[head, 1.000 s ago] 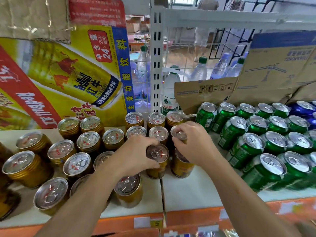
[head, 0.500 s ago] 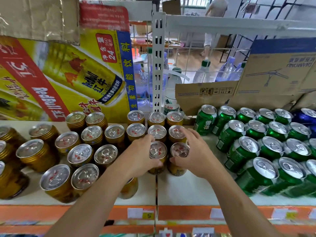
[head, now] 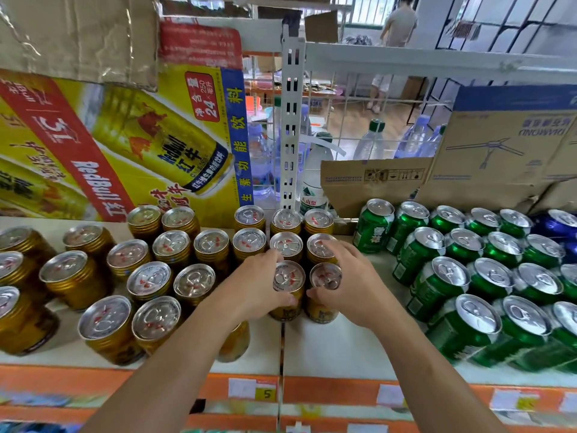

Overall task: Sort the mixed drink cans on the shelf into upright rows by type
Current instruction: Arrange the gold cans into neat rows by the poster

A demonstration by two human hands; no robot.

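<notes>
Several gold energy-drink cans stand upright on the white shelf (head: 337, 348), left and centre. My left hand (head: 259, 285) grips one gold can (head: 288, 278) at the front of the centre rows. Beside it on the right, my right hand (head: 352, 285) curls round a second gold can (head: 325, 278). The two cans stand side by side, upright, in front of a three-wide block of gold cans (head: 285, 245). Green cans (head: 449, 276) stand in rows on the right, with blue cans (head: 559, 225) at the far right.
A yellow-and-red drink carton (head: 125, 145) leans behind the gold cans. Brown cardboard boxes (head: 499, 145) stand behind the green ones. A white slotted upright (head: 292, 126) divides the shelf, water bottles (head: 371, 142) behind it. Orange price strip (head: 343, 395) runs along the front edge. A person stands far behind.
My right hand has set its gold can down beside the one in my left hand. Both hands now sit lower around the two front cans. The camera view has shifted.
</notes>
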